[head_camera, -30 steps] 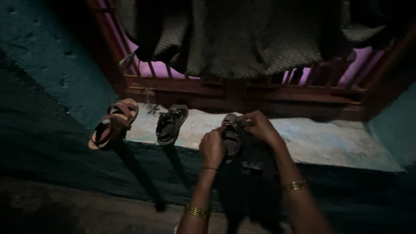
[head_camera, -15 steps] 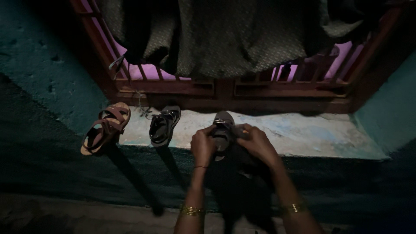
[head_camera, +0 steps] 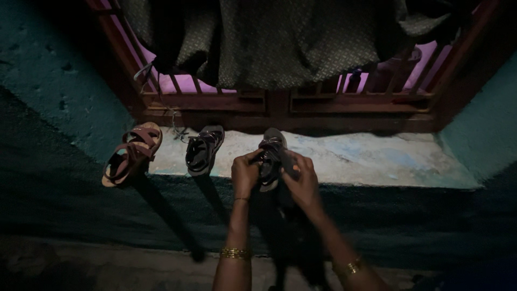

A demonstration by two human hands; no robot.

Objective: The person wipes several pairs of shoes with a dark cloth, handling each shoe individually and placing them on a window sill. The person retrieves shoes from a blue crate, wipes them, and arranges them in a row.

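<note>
Both hands work on one dark strappy sandal (head_camera: pixel 271 156) held over the near edge of a pale, rough concrete ledge (head_camera: pixel 366 159). The left hand (head_camera: pixel 244 173) is closed on the sandal's left side, fingers curled around its straps; the right hand (head_camera: pixel 301 180) grips its right side, thumb across the top. Left of it on the ledge lies a matching dark sandal (head_camera: pixel 203 151), and farther left a brown strapped sandal (head_camera: pixel 131 153) tilts over the edge. Behind, a coarse woven cloth (head_camera: pixel 291 37) hangs over a reddish wooden railing (head_camera: pixel 280 102).
</note>
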